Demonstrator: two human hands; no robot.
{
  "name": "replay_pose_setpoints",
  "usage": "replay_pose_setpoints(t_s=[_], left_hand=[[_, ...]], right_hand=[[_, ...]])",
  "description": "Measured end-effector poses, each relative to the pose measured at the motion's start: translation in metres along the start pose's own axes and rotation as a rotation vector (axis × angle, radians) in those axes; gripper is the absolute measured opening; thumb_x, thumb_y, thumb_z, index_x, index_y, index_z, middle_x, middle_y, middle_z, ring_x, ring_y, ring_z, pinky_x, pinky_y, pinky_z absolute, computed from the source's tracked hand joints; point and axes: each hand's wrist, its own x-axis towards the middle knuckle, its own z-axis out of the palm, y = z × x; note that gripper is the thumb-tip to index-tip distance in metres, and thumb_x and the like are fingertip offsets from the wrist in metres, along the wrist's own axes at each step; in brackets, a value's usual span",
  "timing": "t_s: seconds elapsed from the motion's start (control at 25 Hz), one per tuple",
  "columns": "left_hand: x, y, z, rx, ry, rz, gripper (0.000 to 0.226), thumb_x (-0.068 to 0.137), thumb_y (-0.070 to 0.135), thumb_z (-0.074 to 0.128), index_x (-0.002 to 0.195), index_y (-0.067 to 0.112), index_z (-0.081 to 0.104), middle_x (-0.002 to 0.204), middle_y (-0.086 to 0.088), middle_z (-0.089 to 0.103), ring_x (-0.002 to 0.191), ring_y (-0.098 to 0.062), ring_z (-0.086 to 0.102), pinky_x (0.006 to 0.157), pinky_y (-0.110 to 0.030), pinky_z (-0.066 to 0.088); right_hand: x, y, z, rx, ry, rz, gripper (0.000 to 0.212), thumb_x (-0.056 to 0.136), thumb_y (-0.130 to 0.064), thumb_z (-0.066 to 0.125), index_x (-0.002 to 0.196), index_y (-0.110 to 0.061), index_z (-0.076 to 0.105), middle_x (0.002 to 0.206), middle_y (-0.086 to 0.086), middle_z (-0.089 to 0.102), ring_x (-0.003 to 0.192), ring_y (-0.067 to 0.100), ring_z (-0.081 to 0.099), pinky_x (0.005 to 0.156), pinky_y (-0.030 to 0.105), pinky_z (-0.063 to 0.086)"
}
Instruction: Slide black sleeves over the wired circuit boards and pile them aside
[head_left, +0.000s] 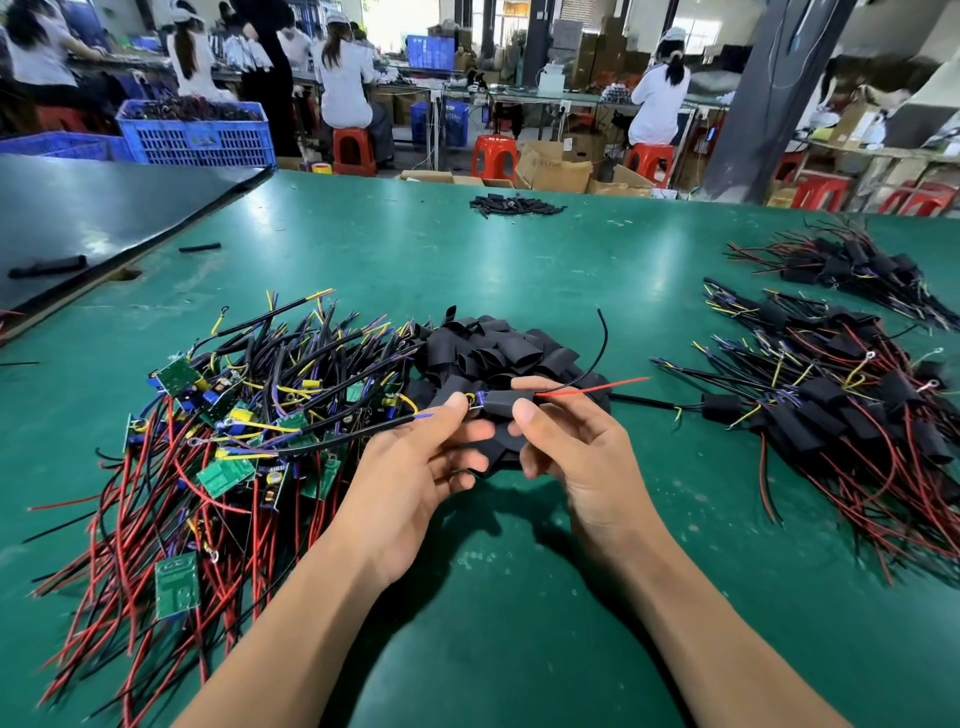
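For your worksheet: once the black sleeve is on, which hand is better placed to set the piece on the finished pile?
Probably the right hand: it pinches the black soft tube sleeve, and the pile of sleeved wired boards lies on its side.

My left hand (410, 467) and right hand (571, 452) are bare, and so are both forearms (291, 623), which run uncovered to the near edge. My thumbnails (457, 402) are trimmed short, plain and rounded at the tips.

head cam | wide-angle | looks forward and down across green table (519, 270) | close over it | single view
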Motion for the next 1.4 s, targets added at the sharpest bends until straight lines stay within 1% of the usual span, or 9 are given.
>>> replay_pose_setpoints(t_s=[0.16,0.36,0.44,0.52,0.6,0.76,1.0,1.2,1.4], left_hand=[[-0.0001,-0.0003,-0.0018,-0.016,-0.029,-0.031,0.04,0.07,0.04,0.073,0.097,0.01,0.073,0.089,-0.006,0.074,0.061,-0.013,0.061,0.057,-0.023,0.049],[-0.001,-0.001,-0.0027,-0.013,-0.109,0.043,0.026,0.069,0.035,0.079,0.091,0.023,0.072,0.092,-0.006,0.073,0.063,-0.012,0.059,0.059,-0.022,0.047],[-0.001,-0.0013,-0.0043,0.014,-0.102,0.07,0.02,0.071,0.029,0.082,0.088,0.026,0.073,0.092,-0.005,0.072,0.063,-0.012,0.059,0.06,-0.022,0.047],[-0.0003,-0.0014,-0.0059,0.026,-0.071,0.094,0.024,0.071,0.026,0.082,0.092,0.024,0.07,0.091,-0.006,0.072,0.062,-0.013,0.06,0.059,-0.021,0.048],[0.0001,-0.0008,-0.007,0.053,-0.054,0.104,0.031,0.068,0.029,0.08,0.096,0.019,0.069,0.089,-0.006,0.072,0.062,-0.013,0.061,0.059,-0.021,0.048],[-0.0006,-0.0004,-0.0085,0.104,-0.058,0.082,0.046,0.064,0.035,0.081,0.103,0.013,0.072,0.091,-0.007,0.073,0.065,-0.014,0.063,0.06,-0.022,0.048],[-0.0002,0.0032,-0.0085,0.005,-0.102,-0.041,0.029,0.06,0.03,0.08,0.087,0.018,0.077,0.091,-0.008,0.075,0.063,-0.014,0.066,0.06,-0.022,0.05],[0.0,0.0019,-0.0085,-0.006,-0.097,-0.06,0.034,0.065,0.027,0.075,0.097,0.015,0.072,0.094,-0.008,0.075,0.064,-0.014,0.066,0.061,-0.024,0.051],[0.0019,-0.0013,-0.0086,-0.039,-0.099,-0.028,0.035,0.065,0.024,0.076,0.098,0.012,0.073,0.087,-0.008,0.073,0.062,-0.013,0.064,0.06,-0.023,0.052]], right_hand=[[-0.0009,-0.0019,-0.0007,0.03,-0.062,0.03,0.019,0.083,-0.026,0.075,0.101,-0.022,0.076,0.072,0.002,0.067,0.05,0.013,0.049,0.051,0.018,0.044],[-0.0008,0.0002,-0.0014,-0.04,-0.075,0.011,0.02,0.092,-0.012,0.065,0.111,-0.016,0.072,0.082,0.005,0.073,0.053,0.015,0.051,0.056,0.021,0.047],[-0.0006,0.0017,-0.0021,-0.072,-0.062,0.0,0.022,0.093,-0.01,0.065,0.113,-0.017,0.072,0.085,0.007,0.072,0.054,0.016,0.051,0.057,0.022,0.048],[-0.0008,0.0027,-0.003,-0.096,-0.052,-0.024,0.023,0.093,-0.009,0.066,0.111,-0.021,0.074,0.086,0.007,0.07,0.054,0.016,0.051,0.057,0.023,0.049],[-0.0011,0.0027,-0.0041,-0.098,-0.05,-0.036,0.023,0.093,-0.009,0.067,0.109,-0.024,0.075,0.084,0.003,0.069,0.055,0.016,0.051,0.058,0.022,0.049],[0.0003,0.0025,-0.0062,-0.111,-0.082,-0.032,0.024,0.091,-0.017,0.069,0.114,-0.021,0.073,0.083,-0.003,0.066,0.058,0.015,0.051,0.059,0.024,0.049],[0.0005,0.0035,-0.0073,-0.12,-0.078,-0.024,0.025,0.087,-0.028,0.069,0.111,-0.024,0.074,0.081,0.003,0.066,0.06,0.016,0.052,0.063,0.024,0.048],[-0.001,0.0063,-0.0083,-0.101,-0.097,-0.015,0.026,0.089,-0.027,0.067,0.112,-0.018,0.073,0.079,-0.002,0.066,0.061,0.015,0.053,0.062,0.023,0.047],[-0.0008,0.0068,-0.0063,-0.08,-0.097,-0.006,0.026,0.085,-0.026,0.07,0.111,-0.024,0.074,0.08,0.006,0.064,0.058,0.015,0.052,0.062,0.022,0.047]])
